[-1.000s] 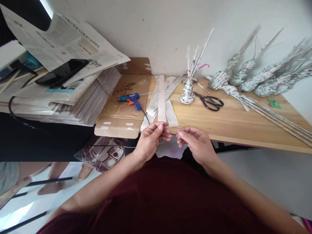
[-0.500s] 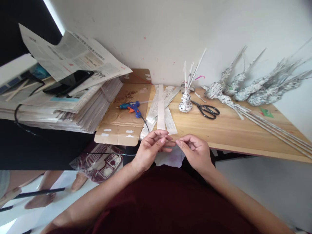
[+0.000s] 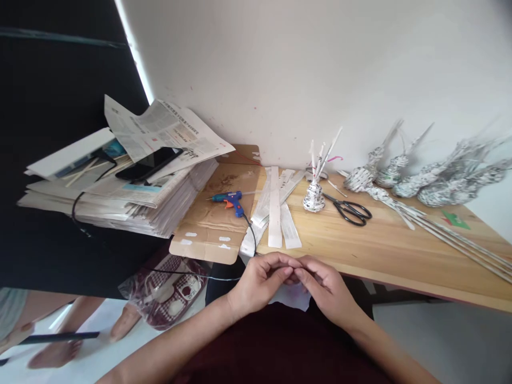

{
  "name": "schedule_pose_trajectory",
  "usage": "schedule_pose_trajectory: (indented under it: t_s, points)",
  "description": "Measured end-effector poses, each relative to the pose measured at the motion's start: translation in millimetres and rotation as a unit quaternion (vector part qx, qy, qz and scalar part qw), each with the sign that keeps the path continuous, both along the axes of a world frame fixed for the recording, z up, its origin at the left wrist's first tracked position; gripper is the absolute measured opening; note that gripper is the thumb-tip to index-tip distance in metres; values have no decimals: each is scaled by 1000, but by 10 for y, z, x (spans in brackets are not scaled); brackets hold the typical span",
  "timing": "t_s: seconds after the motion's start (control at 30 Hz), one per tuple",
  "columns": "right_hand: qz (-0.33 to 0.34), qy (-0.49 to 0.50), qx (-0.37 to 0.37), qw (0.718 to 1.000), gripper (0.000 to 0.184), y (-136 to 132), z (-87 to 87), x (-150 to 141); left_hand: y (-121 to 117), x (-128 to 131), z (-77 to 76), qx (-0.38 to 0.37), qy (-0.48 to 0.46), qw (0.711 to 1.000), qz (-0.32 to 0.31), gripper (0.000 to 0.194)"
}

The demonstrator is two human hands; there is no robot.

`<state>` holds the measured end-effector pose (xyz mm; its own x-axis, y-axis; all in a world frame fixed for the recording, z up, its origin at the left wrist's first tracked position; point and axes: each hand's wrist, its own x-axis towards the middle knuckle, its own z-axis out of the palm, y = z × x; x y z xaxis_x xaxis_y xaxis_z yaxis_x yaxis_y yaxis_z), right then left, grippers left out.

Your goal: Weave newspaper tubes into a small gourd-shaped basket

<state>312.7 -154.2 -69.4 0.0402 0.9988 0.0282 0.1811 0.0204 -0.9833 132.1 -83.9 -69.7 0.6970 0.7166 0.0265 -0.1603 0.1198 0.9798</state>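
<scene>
My left hand (image 3: pixel 266 280) and my right hand (image 3: pixel 326 288) meet fingertip to fingertip just off the table's front edge. Both are closed in a pinch, and whatever lies between the fingers is too small or hidden to make out. Beyond them on the table lie crossed newspaper strips (image 3: pixel 275 213). A blue glue gun (image 3: pixel 229 199) rests on a cardboard sheet (image 3: pixel 204 242) to the left. Right of the strips stands a small woven paper piece (image 3: pixel 314 197) with paper sticks rising from it, beside black-handled scissors (image 3: pixel 352 212).
A tall newspaper stack (image 3: pixel 120 213) with a phone (image 3: pixel 150 164) on top is at the left. Several woven paper shapes (image 3: pixel 424 184) and long paper rods (image 3: pixel 452 234) fill the right side. A cable (image 3: pixel 192 273) hangs below the cardboard. Another person's bare feet (image 3: pixel 56 352) show lower left.
My hands were slightly apart and have come together at the fingertips. The head view has tilted up and turned left, so the tabletop things appear lower. Those things stay in place.
</scene>
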Motion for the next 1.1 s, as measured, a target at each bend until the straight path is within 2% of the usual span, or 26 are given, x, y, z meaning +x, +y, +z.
schedule_pose_trajectory:
  t_s: [0.07,0.17,0.3,0.4,0.47,0.53,0.57,0.63,0.67,0.7,0.77,0.87,0.93,1.0,1.1]
  points:
    - [-14,19,-28,999,33,13,-1,29,3,-5,22,32,11,999,-20,29]
    - [-34,31,-76,996,42,33,-27,72,32,-14,94,155,39,987,-34,27]
    - [-37,53,-78,995,52,51,-26,92,130,6,225,350,56,934,-37,26]
    - [-53,51,-49,996,53,92,55,139,317,45,330,417,46,908,5,22]
    - [-79,33,-30,996,55,153,130,228,526,82,402,382,60,919,82,16]
    - [-122,16,-10,992,56,248,189,370,787,139,469,323,78,936,114,25]
    - [-144,6,5,990,54,307,205,455,923,178,498,310,68,939,134,29]
    - [-187,-31,47,981,46,446,210,632,1179,277,544,308,14,938,158,17]
    - [-210,-57,71,974,41,524,199,716,1291,339,560,312,3,937,155,23]
    - [-239,-83,100,962,41,608,182,792,1389,407,572,312,8,940,141,39]
    - [-275,-130,129,944,61,788,140,919,1546,562,577,295,25,948,116,57]
    - [-279,-174,119,937,87,1066,80,1040,1704,809,544,260,63,960,89,55]
    - [-258,-197,107,940,92,1238,56,1075,1772,952,504,248,82,962,74,54]
    - [-228,-227,99,942,79,1385,52,1070,1817,1059,461,241,80,965,60,56]
    - [-212,-274,102,932,45,1556,89,989,1859,1148,404,236,53,969,58,59]
